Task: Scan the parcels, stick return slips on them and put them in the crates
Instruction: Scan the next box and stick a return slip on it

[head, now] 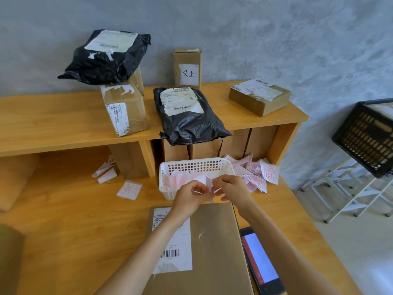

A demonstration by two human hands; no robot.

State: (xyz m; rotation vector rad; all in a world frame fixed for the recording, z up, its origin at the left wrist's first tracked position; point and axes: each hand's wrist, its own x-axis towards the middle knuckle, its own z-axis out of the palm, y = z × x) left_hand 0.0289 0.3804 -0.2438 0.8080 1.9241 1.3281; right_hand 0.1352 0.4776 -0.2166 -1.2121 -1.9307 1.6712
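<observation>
left hand (190, 195) and right hand (233, 188) meet fingertip to fingertip, both pinching a small white return slip (207, 181) between them. directly below the hands lies a flat brown parcel (214, 248), label up; just beyond them a white basket (170, 173) holding slips. a phone (260, 260) lies beneath the right forearm, a black crate (368, 137) well off to the right.

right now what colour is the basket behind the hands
White, with a square-holed lattice wall; the basket shows best in the head view, the only one.
</observation>
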